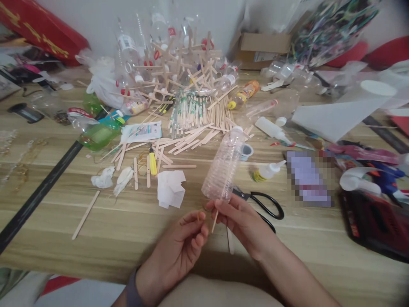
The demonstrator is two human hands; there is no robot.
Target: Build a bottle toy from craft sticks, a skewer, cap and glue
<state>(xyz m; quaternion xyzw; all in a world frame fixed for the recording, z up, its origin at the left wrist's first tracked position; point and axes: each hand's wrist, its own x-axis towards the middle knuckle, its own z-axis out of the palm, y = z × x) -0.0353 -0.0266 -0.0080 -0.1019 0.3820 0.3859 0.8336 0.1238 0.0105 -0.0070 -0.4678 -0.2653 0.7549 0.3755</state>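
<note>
My right hand (239, 219) is closed at the near end of a clear ridged plastic bottle (222, 166), whose neck points away from me. Between its thumb and fingers a thin wooden stick (214, 222) runs along the bottle's base. My left hand (183, 238) is just beside it, pinching a thin yellowish band that looks like a rubber band (198, 216). Part of the band is hidden by the fingers. Under the right hand lie black-handled scissors (268, 204) and a flat wooden stick (230, 241).
Loose craft sticks (191, 138) and a heap of plastic bottles fill the back. Left of the hands are folded white paper (171, 187) and a yellow-handled tool (152, 162). To the right are a small glue bottle (266, 171), a blurred-out rectangle (308, 179) and a dark red case (373, 221).
</note>
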